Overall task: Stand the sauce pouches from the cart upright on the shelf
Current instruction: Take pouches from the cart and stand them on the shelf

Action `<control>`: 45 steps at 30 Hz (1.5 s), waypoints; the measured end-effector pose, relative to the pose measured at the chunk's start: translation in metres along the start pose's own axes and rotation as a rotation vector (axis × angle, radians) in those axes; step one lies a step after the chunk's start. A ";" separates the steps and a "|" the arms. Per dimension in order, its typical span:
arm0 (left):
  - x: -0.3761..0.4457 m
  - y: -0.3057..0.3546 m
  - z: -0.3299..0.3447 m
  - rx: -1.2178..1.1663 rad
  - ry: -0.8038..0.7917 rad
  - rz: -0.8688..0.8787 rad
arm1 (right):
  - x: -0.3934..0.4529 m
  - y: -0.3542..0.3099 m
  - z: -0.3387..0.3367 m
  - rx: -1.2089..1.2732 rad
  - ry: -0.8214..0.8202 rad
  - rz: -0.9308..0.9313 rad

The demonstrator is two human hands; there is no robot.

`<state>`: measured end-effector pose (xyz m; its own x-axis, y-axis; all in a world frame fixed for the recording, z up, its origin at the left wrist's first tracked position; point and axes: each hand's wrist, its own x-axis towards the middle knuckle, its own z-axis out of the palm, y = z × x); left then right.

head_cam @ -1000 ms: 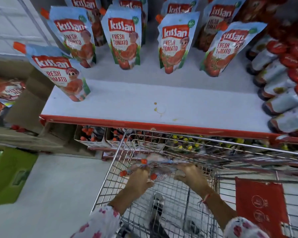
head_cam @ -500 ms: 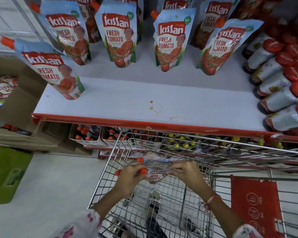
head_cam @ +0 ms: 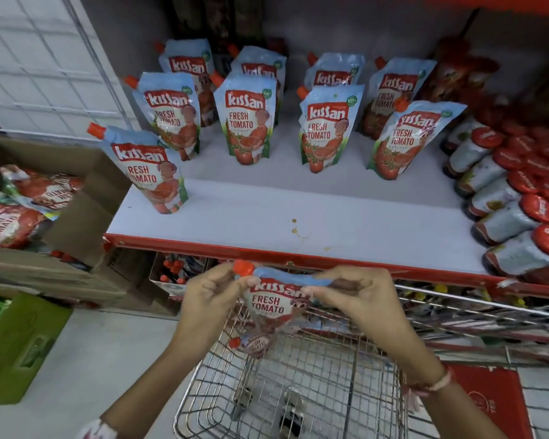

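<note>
A sauce pouch (head_cam: 271, 307) is pinched by its top edge between the left hand (head_cam: 208, 299) and the right hand (head_cam: 357, 299), both closed on it, and is held hanging above the wire cart (head_cam: 298, 388), just in front of the red edge of the shelf (head_cam: 298, 217); a second pouch (head_cam: 254, 342) is seen directly beneath it. Farther back, nine pouches are stood upright on the white shelf, the nearest pouch (head_cam: 151, 174) at its left front, with red-capped bottles (head_cam: 514, 198) laid at the right.
</note>
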<state>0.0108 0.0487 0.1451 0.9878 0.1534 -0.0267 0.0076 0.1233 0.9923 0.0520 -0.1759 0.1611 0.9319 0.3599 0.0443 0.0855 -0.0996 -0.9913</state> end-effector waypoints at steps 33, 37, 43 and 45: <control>0.158 0.030 -0.034 0.011 0.224 0.236 | 0.178 -0.020 0.036 0.021 0.144 -0.214; 0.147 0.028 -0.037 0.061 0.215 0.214 | 0.170 -0.017 0.038 -0.020 0.154 -0.177; 0.097 0.008 -0.037 0.203 0.404 0.184 | 0.121 -0.003 0.046 -0.143 0.390 -0.260; 0.072 -0.001 -0.033 0.218 0.390 0.238 | 0.098 0.008 0.051 -0.181 0.439 -0.326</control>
<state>0.0771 0.0918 0.1380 0.8351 0.5120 0.2012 -0.1369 -0.1609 0.9774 0.1265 -0.0937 0.1507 0.9030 -0.0167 0.4294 0.4158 -0.2188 -0.8828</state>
